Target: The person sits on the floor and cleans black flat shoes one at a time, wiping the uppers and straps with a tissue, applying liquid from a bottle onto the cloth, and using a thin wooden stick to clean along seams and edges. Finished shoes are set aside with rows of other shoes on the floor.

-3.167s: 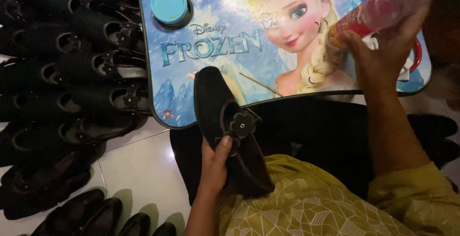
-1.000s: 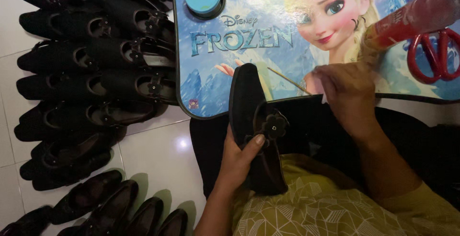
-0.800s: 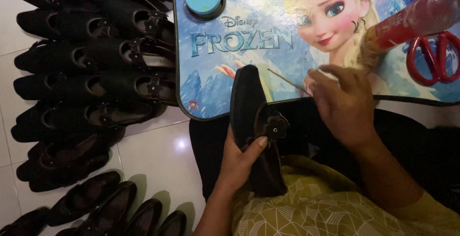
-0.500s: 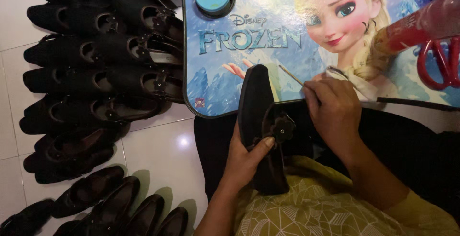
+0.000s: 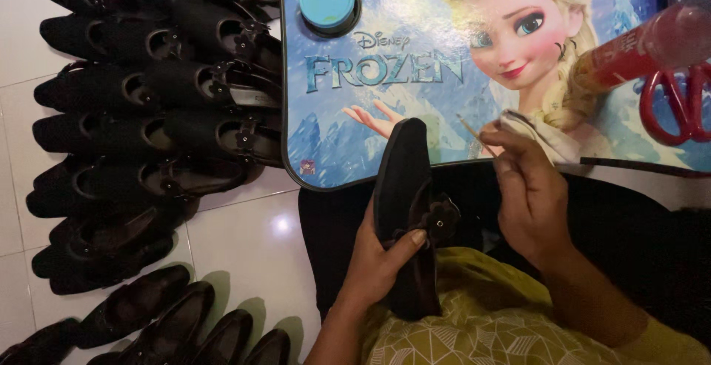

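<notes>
The left hand (image 5: 374, 250) is closed around a black shoe (image 5: 409, 202), thumb pressed on its side near the round ornament (image 5: 441, 217); the shoe stands over the lap, toe toward 12 o'clock. At 2 o'clock from it, the right hand (image 5: 529, 194) pinches a thin stick (image 5: 468, 128) and a small cloth (image 5: 527, 126). Rows of black shoes (image 5: 148, 113) lie at 9 o'clock, beside the picture table (image 5: 385, 91).

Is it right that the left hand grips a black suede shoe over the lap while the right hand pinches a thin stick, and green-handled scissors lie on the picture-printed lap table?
Nearly. The head view shows the scissors have red handles, not green. The rest holds: the left hand grips the black suede shoe over the lap, the right hand pinches a thin stick, and the scissors lie on the picture-printed lap table.
</notes>
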